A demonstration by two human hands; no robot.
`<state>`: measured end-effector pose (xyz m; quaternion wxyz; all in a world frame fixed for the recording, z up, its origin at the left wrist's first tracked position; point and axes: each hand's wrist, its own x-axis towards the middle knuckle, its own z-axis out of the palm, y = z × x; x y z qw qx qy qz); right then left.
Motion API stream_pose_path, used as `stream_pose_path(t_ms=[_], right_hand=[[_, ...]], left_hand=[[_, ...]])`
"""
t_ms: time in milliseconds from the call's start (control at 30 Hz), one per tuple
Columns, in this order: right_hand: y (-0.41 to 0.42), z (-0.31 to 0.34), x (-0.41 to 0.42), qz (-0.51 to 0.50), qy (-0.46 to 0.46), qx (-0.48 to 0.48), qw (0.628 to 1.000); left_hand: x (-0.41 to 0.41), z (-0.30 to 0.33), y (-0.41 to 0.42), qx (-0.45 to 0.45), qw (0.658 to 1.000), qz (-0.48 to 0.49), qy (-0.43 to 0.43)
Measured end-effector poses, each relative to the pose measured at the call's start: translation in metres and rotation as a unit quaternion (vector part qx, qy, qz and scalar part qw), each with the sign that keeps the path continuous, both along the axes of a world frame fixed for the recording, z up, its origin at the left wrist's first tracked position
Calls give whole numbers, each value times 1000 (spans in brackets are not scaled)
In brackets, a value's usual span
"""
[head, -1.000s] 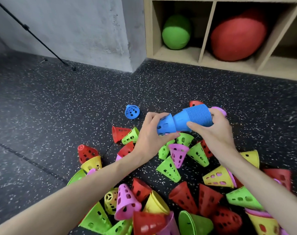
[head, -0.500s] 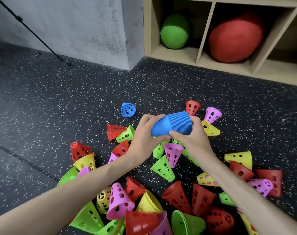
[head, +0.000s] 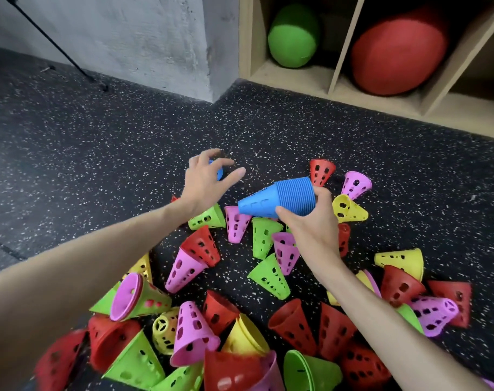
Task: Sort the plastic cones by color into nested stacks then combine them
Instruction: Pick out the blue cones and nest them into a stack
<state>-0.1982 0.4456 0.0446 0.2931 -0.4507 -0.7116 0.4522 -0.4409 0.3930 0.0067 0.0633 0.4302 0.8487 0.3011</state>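
Right hand around blue stack; left hand spread.

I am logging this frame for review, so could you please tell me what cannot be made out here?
- Lone blue cone, head view: mostly hidden behind the left hand; whether the fingers touch it is unclear.
- Blue stack in the right hand: rims too tightly packed to count.
- Cones along the bottom edge: cut off, and blurred at lower left.
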Motion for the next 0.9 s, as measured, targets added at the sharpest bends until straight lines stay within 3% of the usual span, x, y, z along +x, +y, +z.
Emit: stream_pose_path(t_ms=[133,300,500,700,900], right_hand=[[1,-5,-3,-2,2,-10,1000],[3,-14,-4,-2,1,-14,1000],[6,-21,-4,-21,3,-19,1000],[-4,0,3,-46,28,-14,998],[-36,50,35,-57,64,6,996]], left_hand=[[-26,-7,6,-116,992,28,-31],[-41,-22,12,-161,981,42,-98],[-60,-36,2,-79,995,38,-47],[-30,-5,-23,44,998,-14,39],[40,44,-74,30,992,-120,10]])
